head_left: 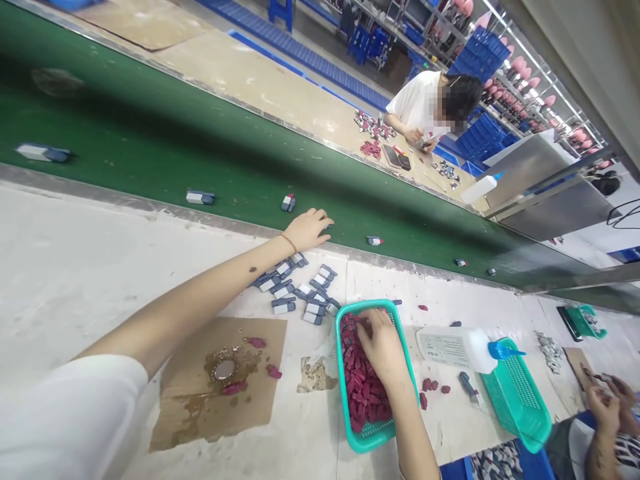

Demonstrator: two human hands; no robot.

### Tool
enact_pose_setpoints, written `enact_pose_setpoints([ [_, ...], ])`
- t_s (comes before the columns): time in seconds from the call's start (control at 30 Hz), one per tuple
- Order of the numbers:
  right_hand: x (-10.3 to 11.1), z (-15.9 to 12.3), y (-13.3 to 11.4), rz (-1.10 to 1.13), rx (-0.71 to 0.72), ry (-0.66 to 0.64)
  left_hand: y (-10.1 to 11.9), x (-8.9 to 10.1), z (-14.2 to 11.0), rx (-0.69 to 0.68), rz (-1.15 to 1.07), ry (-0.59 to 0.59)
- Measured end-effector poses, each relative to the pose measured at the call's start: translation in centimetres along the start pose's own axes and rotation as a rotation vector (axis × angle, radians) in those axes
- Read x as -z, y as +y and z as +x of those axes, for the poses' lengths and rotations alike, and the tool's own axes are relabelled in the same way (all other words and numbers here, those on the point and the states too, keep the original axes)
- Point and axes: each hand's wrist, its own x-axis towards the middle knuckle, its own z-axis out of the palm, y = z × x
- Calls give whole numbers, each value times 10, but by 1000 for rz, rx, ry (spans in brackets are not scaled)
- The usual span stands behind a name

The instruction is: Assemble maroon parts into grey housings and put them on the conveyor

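My left hand [311, 229] reaches out to the near edge of the green conveyor belt [150, 147], fingers curled down onto a small part that I cannot make out. Just below that hand lies a heap of small grey and white blocks [299, 293] on the white table. My right hand [383, 347] is inside a teal basket [370, 435] filled with small magenta pieces [365, 393], fingers bent into the pile.
Several grey-white blocks [200, 197] ride on the belt. A stained cardboard sheet [220, 380] lies near left. A white bottle [457, 348] and a second teal basket [517, 393] lie right. Another person's hands [607, 400] work at far right; a person in white [425, 107] sits across the belt.
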Motion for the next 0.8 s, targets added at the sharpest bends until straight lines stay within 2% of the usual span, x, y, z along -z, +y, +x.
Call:
enact_pose_setpoints([
  [0.1, 7, -9, -2, 351, -155, 24, 10, -7, 7, 69, -100, 17],
  [0.2, 9, -22, -10, 727, -278, 88, 17, -3, -1, 155, -254, 37],
  [0.3, 6, -33, -25, 1007, -379, 145, 22, 11, -31, 260, -437, 14],
  [0.4, -4, -40, -46, 1151, -406, 121, 23, 35, -81, 349, -594, -47],
  [0.5, -21, -39, -73, 1144, -349, 37, 20, 63, -138, 493, -854, -130],
  [0.57, -34, -35, -92, 1071, -293, -21, 17, 78, -172, 594, -1009, -137],
  [0.67, -54, -27, -117, 880, -141, -112, 15, 93, -213, 703, -1121, -75],
  [0.8, -71, -19, -141, 606, 166, -199, 15, 98, -246, 750, -1164, 66],
])
